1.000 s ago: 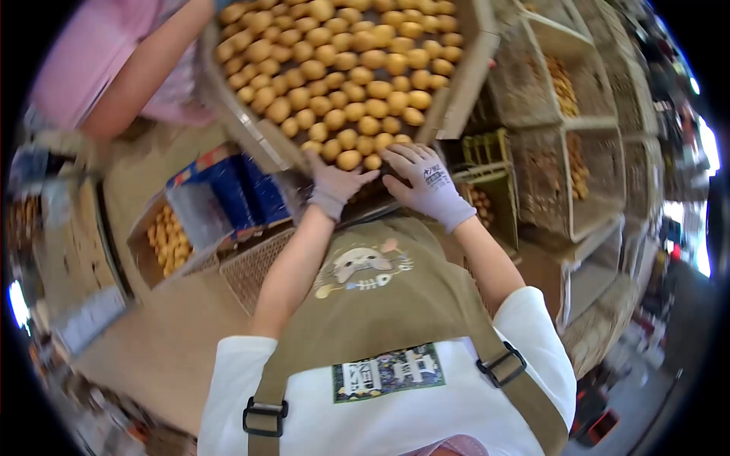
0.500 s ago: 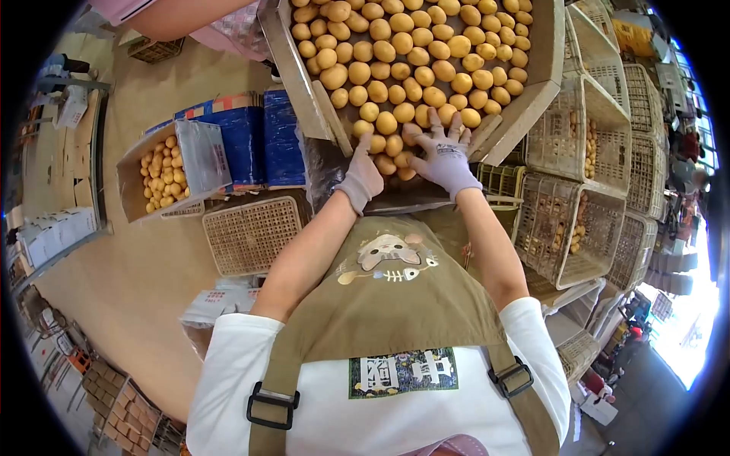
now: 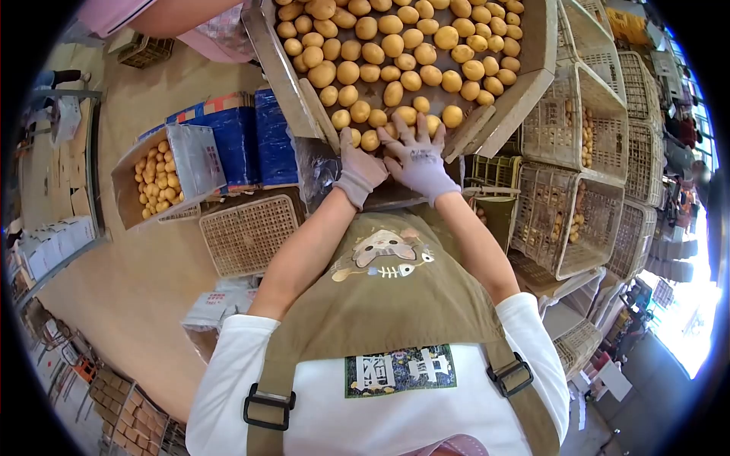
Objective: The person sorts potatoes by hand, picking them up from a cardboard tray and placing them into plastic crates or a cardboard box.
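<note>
Two gloved hands meet the potatoes at the near end of the table, beyond the olive apron (image 3: 411,311) with its cat picture and the white shirt (image 3: 327,418) at the bottom of the frame. The left hand (image 3: 360,169) keeps its visible fingers narrow, pointing at the nearest potatoes; whether it grips one cannot be told. The right hand (image 3: 418,159) is wide, its fingers fanned and their tips against potatoes just beside the left hand.

The round yellow potatoes (image 3: 392,45) lie in one loose layer, with gaps, over the table (image 3: 507,114) at upper centre, whose raised side boards narrow toward the hands.

Left of the apron, a pale carton (image 3: 209,308) with red print is near a brown lattice crate (image 3: 249,234). Above these, an open carton (image 3: 199,158) leans on its side with potatoes inside, close to blue-covered boxes (image 3: 275,144).

On the right, stacked plastic crates (image 3: 541,220) face partly sideways, some holding potatoes. At the upper left, another person's pink sleeve (image 3: 114,14) and bare forearm reach in beside the table. Farther off, white cartons (image 3: 65,245) line the left edge, and brown cartons (image 3: 129,418) are piled at lower left.
</note>
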The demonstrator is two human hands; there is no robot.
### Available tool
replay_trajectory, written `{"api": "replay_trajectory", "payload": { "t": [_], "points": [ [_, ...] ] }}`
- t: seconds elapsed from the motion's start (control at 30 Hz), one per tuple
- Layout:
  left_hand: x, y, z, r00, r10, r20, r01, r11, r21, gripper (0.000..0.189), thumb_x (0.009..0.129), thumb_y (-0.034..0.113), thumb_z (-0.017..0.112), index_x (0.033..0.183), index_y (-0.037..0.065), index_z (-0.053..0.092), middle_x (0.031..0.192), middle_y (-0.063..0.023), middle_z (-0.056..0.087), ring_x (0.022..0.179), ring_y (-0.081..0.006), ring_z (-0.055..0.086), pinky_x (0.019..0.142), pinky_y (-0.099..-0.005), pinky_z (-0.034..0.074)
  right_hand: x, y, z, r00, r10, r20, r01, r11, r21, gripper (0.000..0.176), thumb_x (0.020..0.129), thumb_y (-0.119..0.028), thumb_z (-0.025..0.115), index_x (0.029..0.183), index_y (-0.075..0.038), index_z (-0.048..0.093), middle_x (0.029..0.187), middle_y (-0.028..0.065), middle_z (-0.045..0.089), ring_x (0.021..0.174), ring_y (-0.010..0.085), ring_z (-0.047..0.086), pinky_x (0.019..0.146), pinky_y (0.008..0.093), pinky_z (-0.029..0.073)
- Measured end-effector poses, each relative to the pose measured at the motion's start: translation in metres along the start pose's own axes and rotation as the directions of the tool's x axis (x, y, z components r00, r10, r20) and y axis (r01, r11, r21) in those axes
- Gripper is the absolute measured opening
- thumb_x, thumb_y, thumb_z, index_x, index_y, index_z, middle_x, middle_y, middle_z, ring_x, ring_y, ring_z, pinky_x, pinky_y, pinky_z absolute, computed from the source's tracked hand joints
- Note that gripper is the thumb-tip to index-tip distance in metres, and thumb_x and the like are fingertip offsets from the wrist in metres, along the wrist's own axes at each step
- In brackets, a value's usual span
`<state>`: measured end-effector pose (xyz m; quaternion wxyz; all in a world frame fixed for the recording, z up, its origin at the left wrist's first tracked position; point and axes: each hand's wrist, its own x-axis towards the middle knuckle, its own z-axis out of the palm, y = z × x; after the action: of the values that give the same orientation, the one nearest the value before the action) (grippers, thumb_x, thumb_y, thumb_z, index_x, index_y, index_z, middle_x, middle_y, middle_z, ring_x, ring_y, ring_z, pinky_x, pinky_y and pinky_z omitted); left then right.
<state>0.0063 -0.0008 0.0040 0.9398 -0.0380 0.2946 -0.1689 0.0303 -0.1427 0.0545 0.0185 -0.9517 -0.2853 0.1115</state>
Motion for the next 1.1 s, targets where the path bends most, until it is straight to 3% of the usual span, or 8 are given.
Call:
{"api": "replay_trajectory", "payload": {
  "t": [0.23,0.33,0.43,0.5,0.6,0.8,0.97,1.1],
  "points": [
    [0.002,-0.002,-0.005,0.999,0.042,0.022,-0.042,0.999,0.01,0.091,0.087,0.077,0.036,0.151,0.012,0.032,0.154,-0.0142,0.036,0.141,-0.0346,0.034,0.117,-0.0519,0.026,-0.019,0.01,0.008,0.994,-0.075,-0.084,0.084,0.99,0.111,0.045,0.092,-0.04,0.056,0.136,-0.029,0.058,0.15,0.004,0.047,0.142,0.0359,0.036,0.111,0.0703,0.015],
    [0.004,0.001,-0.016,1.0,-0.006,0.03,0.005,0.999,0.033,0.088,0.088,0.076,0.036,0.149,0.013,0.035,0.153,-0.0128,0.038,0.141,-0.0336,0.036,0.114,-0.0554,0.031,-0.006,0.011,-0.024,0.99,-0.011,0.142,-0.017,0.982,0.189,0.045,0.094,-0.041,0.053,0.137,-0.027,0.058,0.149,0.0046,0.049,0.141,0.0339,0.038,0.115,0.0622,0.018],
    [0.0,0.001,-0.01,1.0,-0.021,0.018,0.02,1.0,0.024,0.079,0.091,0.071,0.042,0.147,0.016,0.038,0.151,-0.0106,0.04,0.139,-0.0336,0.039,0.109,-0.0629,0.035,0.017,0.049,-0.054,0.958,0.256,0.129,-0.287,0.826,0.486,0.031,0.092,-0.027,0.062,0.119,-0.013,0.068,0.113,0.0102,0.071,0.109,0.03,0.065,0.095,0.0395,0.049],
    [-0.001,-0.001,-0.008,0.999,0.029,0.018,-0.03,0.999,0.043,0.076,0.092,0.069,0.045,0.146,0.016,0.038,0.151,-0.0104,0.04,0.138,-0.0343,0.04,0.109,-0.0651,0.034,0.031,0.079,-0.061,0.889,0.333,-0.314,-0.169,0.876,0.452,0.025,0.091,-0.02,0.064,0.112,-0.009,0.07,0.101,0.0114,0.073,0.095,0.0284,0.07,0.085,0.0345,0.054],
    [0.002,0.002,-0.014,0.998,0.006,0.061,-0.005,1.0,-0.018,0.076,0.092,0.068,0.047,0.147,0.017,0.037,0.151,-0.0111,0.039,0.138,-0.0353,0.04,0.109,-0.0665,0.034,0.031,0.091,-0.09,0.846,0.485,-0.22,-0.267,0.745,0.611,0.029,0.092,-0.023,0.061,0.116,-0.01,0.07,0.105,0.013,0.072,0.096,0.0304,0.068,0.087,0.0376,0.053],
    [0.005,0.003,-0.016,0.999,-0.028,0.033,0.03,0.997,-0.077,0.079,0.092,0.069,0.045,0.149,0.016,0.034,0.153,-0.012,0.037,0.139,-0.0376,0.039,0.11,-0.0651,0.034,0.018,0.044,-0.043,0.986,0.162,-0.034,-0.147,0.949,0.281,0.036,0.09,-0.022,0.057,0.125,-0.018,0.065,0.113,0.0105,0.069,0.105,0.0289,0.066,0.091,0.04,0.052],
    [0.007,-0.002,-0.015,0.996,0.045,0.081,-0.048,0.998,0.036,0.081,0.092,0.071,0.037,0.151,0.015,0.031,0.156,-0.0133,0.032,0.14,-0.0397,0.037,0.111,-0.063,0.034,0.042,0.017,-0.039,0.944,0.216,0.248,-0.28,0.924,0.261,0.054,0.083,-0.03,0.063,0.135,-0.019,0.054,0.136,0.0223,0.053,0.114,0.0382,0.06,0.092,0.0451,0.051],
    [0.006,0.0,-0.014,0.99,0.007,0.143,-0.011,1.0,0.026,0.083,0.092,0.073,0.034,0.151,0.015,0.03,0.156,-0.0142,0.033,0.14,-0.0403,0.037,0.111,-0.0631,0.033,0.026,0.032,-0.019,0.976,0.181,-0.123,-0.049,0.729,0.683,0.054,0.084,-0.03,0.064,0.134,-0.01,0.054,0.107,0.0162,0.063,0.1,0.0294,0.064,0.082,0.04,0.052]
  ]
}}
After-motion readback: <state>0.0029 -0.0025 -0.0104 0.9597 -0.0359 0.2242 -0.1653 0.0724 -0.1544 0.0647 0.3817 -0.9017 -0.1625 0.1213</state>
